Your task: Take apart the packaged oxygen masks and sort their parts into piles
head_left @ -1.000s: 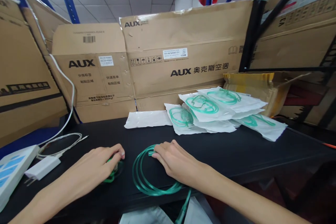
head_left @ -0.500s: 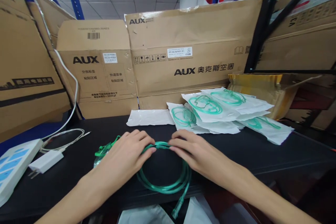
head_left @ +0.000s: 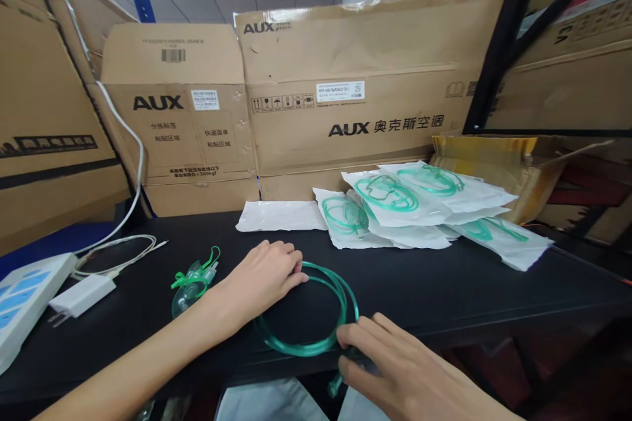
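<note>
A coil of clear green tubing lies at the front edge of the black table. My left hand is closed on the upper left of the coil, pinching the loops between thumb and fingers. Beside the coil's lower right is my right hand, its thumb and fingers apart around the hanging tube end. Below that thumb the green end connector shows over the table edge. A clear mask with green straps rests on the table left of my left forearm, which partly covers it.
White packets with green tubing are piled at the back right, and a flat white packet lies beside them. At left are a power strip and a white charger with cable. Cardboard boxes wall off the back.
My right hand has let go of the coil's top and moved down and right to the tube end. My left hand still grips the coil. More of the mask shows.
</note>
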`<state>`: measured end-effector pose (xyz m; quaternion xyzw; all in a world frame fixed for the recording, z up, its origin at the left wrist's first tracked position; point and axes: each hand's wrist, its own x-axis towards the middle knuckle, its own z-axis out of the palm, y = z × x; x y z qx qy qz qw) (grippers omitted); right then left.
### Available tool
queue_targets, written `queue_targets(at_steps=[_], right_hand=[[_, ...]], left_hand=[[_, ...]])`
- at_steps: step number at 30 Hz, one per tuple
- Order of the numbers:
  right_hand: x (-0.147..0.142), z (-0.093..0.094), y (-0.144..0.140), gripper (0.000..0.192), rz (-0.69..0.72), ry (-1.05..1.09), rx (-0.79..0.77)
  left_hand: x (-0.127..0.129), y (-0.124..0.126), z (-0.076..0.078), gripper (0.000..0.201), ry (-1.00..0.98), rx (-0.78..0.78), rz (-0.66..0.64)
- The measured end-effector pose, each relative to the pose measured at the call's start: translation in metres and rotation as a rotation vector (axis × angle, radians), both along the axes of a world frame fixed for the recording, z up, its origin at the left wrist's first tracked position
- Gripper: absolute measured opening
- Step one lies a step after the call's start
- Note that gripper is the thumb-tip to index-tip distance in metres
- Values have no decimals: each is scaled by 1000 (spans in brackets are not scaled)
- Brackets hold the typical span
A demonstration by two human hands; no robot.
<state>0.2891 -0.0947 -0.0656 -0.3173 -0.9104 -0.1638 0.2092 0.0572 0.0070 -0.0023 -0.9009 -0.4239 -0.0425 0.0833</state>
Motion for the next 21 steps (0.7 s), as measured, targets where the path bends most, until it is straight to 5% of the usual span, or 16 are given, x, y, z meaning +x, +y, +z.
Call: queue_targets(at_steps=[5, 8, 14, 21], right_hand=[[-2, 3, 0, 30, 37, -2, 100], [-2, 9, 0, 39, 25, 87, 47], [-14, 27, 24, 21, -18, 270, -18], [-32, 15, 38, 17, -28, 258, -243]], left_hand=[[-6, -2, 1, 20, 1, -6, 62], [-9, -4, -2, 13, 5, -3, 97], [-12, -14, -4, 6, -107, -105, 66], [-20, -16, 5, 13, -250, -301, 53]])
